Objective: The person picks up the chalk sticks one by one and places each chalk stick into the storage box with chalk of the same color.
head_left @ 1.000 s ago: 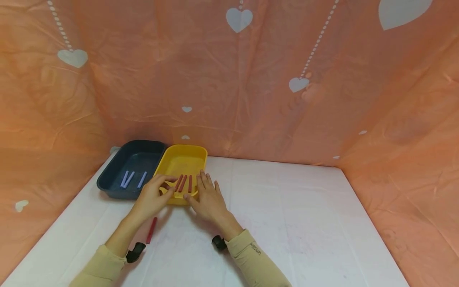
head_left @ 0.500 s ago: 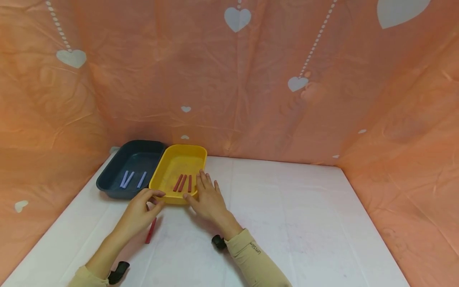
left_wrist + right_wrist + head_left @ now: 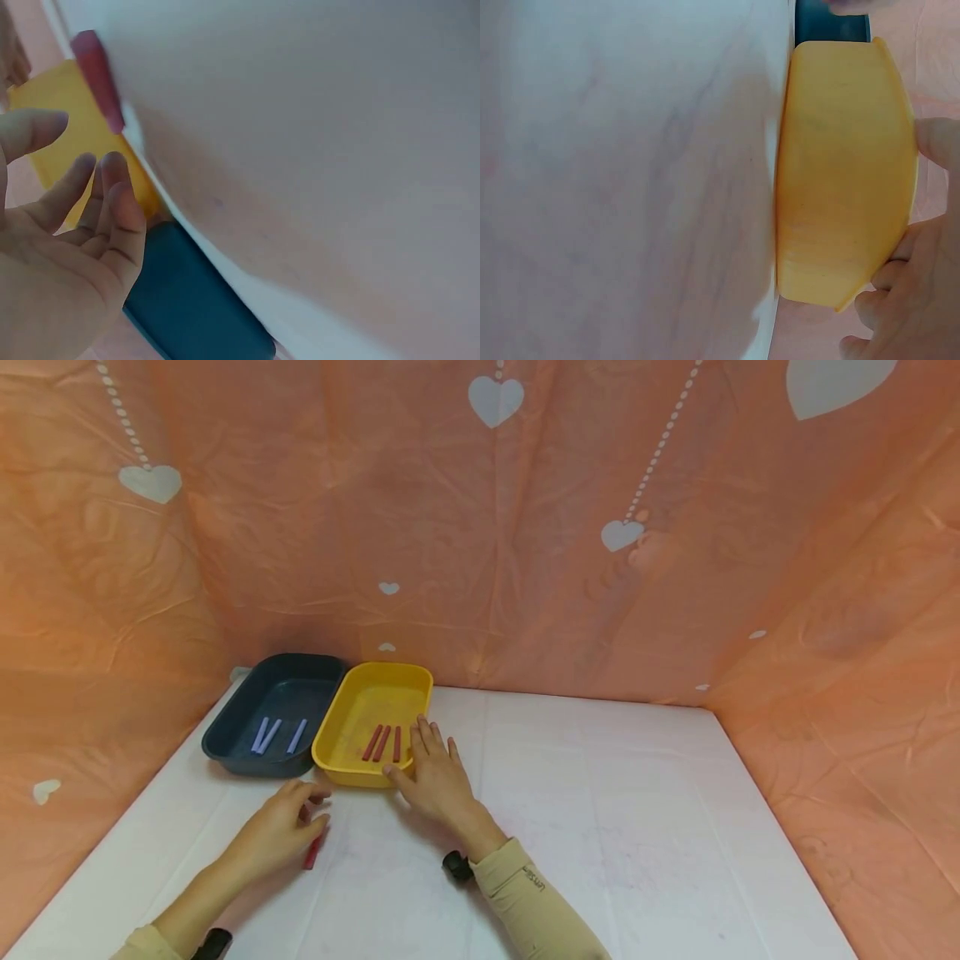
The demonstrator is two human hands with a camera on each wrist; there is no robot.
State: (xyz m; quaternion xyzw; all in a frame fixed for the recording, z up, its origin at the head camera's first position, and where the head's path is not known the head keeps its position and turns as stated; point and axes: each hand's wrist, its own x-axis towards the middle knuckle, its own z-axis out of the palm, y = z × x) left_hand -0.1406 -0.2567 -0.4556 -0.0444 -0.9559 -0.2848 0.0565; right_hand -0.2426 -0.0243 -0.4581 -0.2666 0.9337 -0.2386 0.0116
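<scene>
A red chalk stick [image 3: 311,855] lies on the white table, partly hidden by my left hand [image 3: 273,828]. That hand is just over it, fingers loosely bent. In the left wrist view the chalk [image 3: 99,81] shows beyond the gap between thumb and fingertips. My right hand [image 3: 438,781] rests at the near right corner of the yellow tray [image 3: 352,774], thumb on the near rim and fingers stretched along the right side. Three red chalk sticks [image 3: 382,743] lie inside that tray. The dark blue tray [image 3: 258,767] beside it holds three purple chalk sticks [image 3: 268,737].
Both trays stand side by side at the back left of the white-covered table [image 3: 600,827]. Close behind them hangs an orange curtain [image 3: 525,568] with white hearts, which also borders the table on the left and right.
My left hand has drawn back from over the yellow tray, toward me and to the left, down to the loose red chalk stick. My right hand has stayed at the tray.
</scene>
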